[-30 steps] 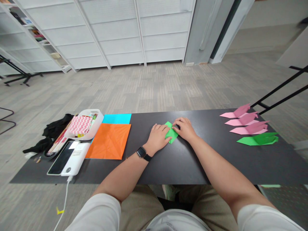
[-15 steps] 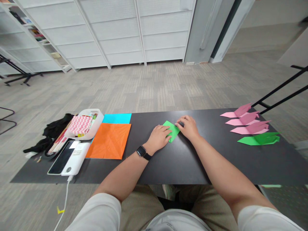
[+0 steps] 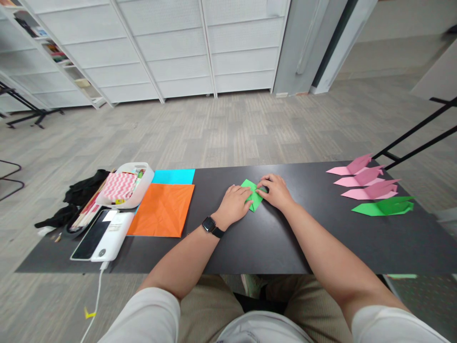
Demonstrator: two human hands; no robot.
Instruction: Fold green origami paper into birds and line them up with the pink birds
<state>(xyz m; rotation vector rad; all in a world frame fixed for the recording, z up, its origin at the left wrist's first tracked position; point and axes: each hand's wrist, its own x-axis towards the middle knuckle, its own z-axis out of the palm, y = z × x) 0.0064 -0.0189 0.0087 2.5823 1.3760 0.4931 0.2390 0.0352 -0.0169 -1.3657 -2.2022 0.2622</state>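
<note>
nearest cam: wearer's white sleeves [image 3: 153, 314] + brown trousers [image 3: 205, 300], lap under near edge of dark desk [image 3: 250, 252]. far l., white cable [image 3: 98, 288] w/ yellow tag [image 3: 89, 313] hangs off near edge, plugged into flat white device [image 3: 114, 236]; dark-screen phone [image 3: 89, 243] just beside it on l. black watch [image 3: 209, 224] on l. wrist. orange sheet [image 3: 164, 209] flat on desk, l. of the hands. r. end of desk: green folded bird [image 3: 385, 206], nearest of a row. approx. mid-desk, l. hand [image 3: 233, 205]: grip spread, fingers flat over l. part of small green folded paper [image 3: 256, 200], pressing, not closed round it. r. hand [image 3: 276, 193]: grip half curled, fingertips at r. part of same paper; can't tell if thumb + index pinch it or only touch. paper lies on desk betw. the two hands, partly covered. sl. farther: dark tray [image 3: 73, 231] w/ sticks, white box [image 3: 144, 186] holding pink zigzag packet [image 3: 119, 186], black cloth [image 3: 85, 187] on l.; three pink folded birds [image 3: 371, 190] beyond the green one; blue sheet [image 3: 174, 176] showing past far edge of orange. beyond desk: grey carpet [image 3: 214, 128], then white cabinets [image 3: 171, 52] at back.
</note>
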